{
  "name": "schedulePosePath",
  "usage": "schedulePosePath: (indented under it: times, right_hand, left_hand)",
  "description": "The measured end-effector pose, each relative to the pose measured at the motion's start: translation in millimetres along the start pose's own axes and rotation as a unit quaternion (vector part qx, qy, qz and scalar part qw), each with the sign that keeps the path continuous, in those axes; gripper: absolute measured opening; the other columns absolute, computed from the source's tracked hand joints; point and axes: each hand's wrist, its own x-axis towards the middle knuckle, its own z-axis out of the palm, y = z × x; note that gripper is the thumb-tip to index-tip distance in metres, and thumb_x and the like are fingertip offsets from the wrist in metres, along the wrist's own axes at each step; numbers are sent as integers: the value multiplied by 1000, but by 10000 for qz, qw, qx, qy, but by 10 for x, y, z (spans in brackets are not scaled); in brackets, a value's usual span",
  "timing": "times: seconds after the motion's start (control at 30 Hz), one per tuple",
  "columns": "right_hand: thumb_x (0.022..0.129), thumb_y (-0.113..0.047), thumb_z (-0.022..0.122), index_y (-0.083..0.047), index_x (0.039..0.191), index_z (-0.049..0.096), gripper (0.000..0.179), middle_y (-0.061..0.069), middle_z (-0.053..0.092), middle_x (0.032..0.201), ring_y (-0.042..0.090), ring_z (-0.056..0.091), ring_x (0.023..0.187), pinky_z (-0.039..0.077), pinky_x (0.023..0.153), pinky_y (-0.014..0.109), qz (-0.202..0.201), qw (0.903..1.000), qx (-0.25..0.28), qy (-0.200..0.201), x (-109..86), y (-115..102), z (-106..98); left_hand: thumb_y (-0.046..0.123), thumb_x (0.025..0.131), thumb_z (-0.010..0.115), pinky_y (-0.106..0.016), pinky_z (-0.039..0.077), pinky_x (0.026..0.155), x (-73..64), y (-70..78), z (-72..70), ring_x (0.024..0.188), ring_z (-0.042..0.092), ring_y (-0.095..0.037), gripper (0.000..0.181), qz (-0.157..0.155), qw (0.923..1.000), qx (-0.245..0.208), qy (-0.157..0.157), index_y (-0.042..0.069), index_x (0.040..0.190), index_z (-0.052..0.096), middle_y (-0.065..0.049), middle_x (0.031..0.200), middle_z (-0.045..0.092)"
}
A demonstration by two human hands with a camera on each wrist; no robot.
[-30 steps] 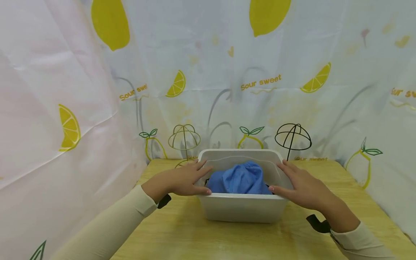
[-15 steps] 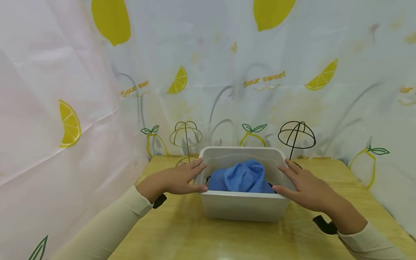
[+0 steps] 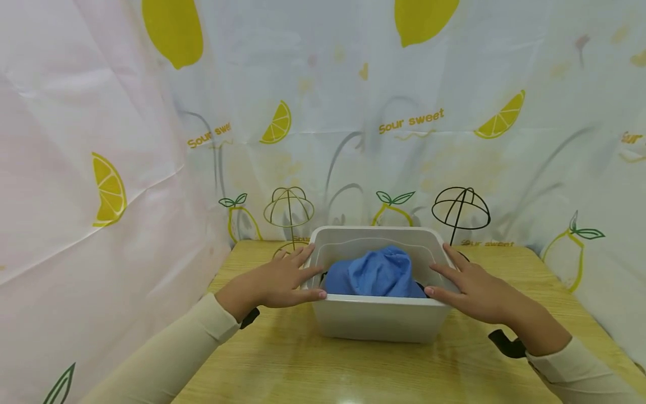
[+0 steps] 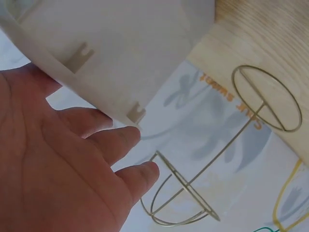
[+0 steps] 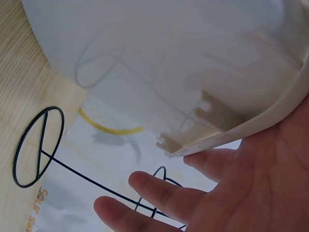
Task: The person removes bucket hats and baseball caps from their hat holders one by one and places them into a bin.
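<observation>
A white plastic tub (image 3: 375, 322) stands on the wooden table in the head view. Inside it lies crumpled blue cloth (image 3: 378, 272), cap-like in shape, with something dark partly hidden under its edges. My left hand (image 3: 275, 283) rests on the tub's left rim, fingers spread and thumb at the front corner. On the opposite rim lies my right hand (image 3: 476, 289), its fingers likewise extended. In the left wrist view, the palm (image 4: 63, 159) faces the tub's outer wall (image 4: 145, 48), with fingers along the rim. The right wrist view shows the other palm (image 5: 251, 188) beneath the rim.
Behind the tub stand a gold wire hat stand (image 3: 289, 210) at left and a black wire hat stand (image 3: 461, 209) at right. Lemon-print curtains (image 3: 323, 112) surround the wooden table (image 3: 348, 370) at the back and sides.
The head view has shifted slightly, so the tub sits a little higher in it than half a second ago. The left fingers have spread a bit more; both hands stay at the rim.
</observation>
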Motion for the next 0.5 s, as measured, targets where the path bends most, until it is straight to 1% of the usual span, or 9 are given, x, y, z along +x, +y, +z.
schedulePosePath:
  times: [0.2,0.33,0.5]
  right_hand:
    - [102,-60,53,-18,160,42,72,21,3,173,61,25,147,35,104,77,7,9999,141,-95,13,43,4]
    - [103,-60,52,-19,163,36,74,19,-1,174,61,21,149,32,105,78,27,9996,230,-129,18,66,21]
    - [104,-61,51,-19,164,33,76,16,-5,174,60,19,150,32,105,79,83,9996,263,-65,21,66,57]
  left_hand:
    - [76,100,35,-66,15,124,13,20,62,156,26,-40,82,-147,9996,-232,42,26,165,32,-18,174,-1]
    - [76,101,35,-68,16,123,22,16,102,155,28,-39,83,-183,9993,-287,154,24,165,29,-18,174,-1]
    - [73,102,37,-71,20,120,25,-2,132,152,37,-36,82,-120,9986,-405,307,22,166,27,-18,174,-1]
